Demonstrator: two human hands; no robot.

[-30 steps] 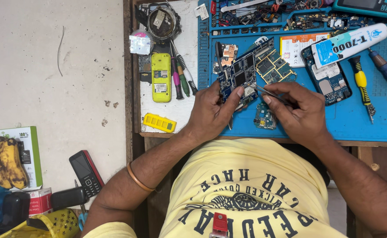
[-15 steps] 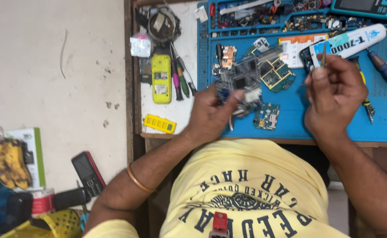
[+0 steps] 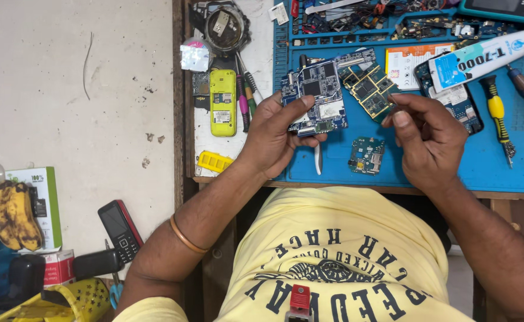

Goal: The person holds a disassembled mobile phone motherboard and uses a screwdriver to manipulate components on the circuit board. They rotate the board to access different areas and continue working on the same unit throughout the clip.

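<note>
While raised just above the blue mat (image 3: 429, 173) on the counter (image 3: 214, 179), board (image 3: 320, 98) held in left hand (image 3: 280, 140): thumb across its face, fingers curled behind, component side tilted up to the eye, probably for inspection. Long axis roughly upright in view, top edge toward the far tool tray (image 3: 357, 24), slightly leaning right. Right hand (image 3: 429, 140) lifted near board's right side, thumb and forefinger pinched together; whether anything sits in the pinch cannot be told. Second greenish board (image 3: 372, 89) lying just beyond, small board (image 3: 366, 156) flat on mat between hands. Yellow phone (image 3: 222, 101) and screwdrivers (image 3: 245, 98) left of mat.
</note>
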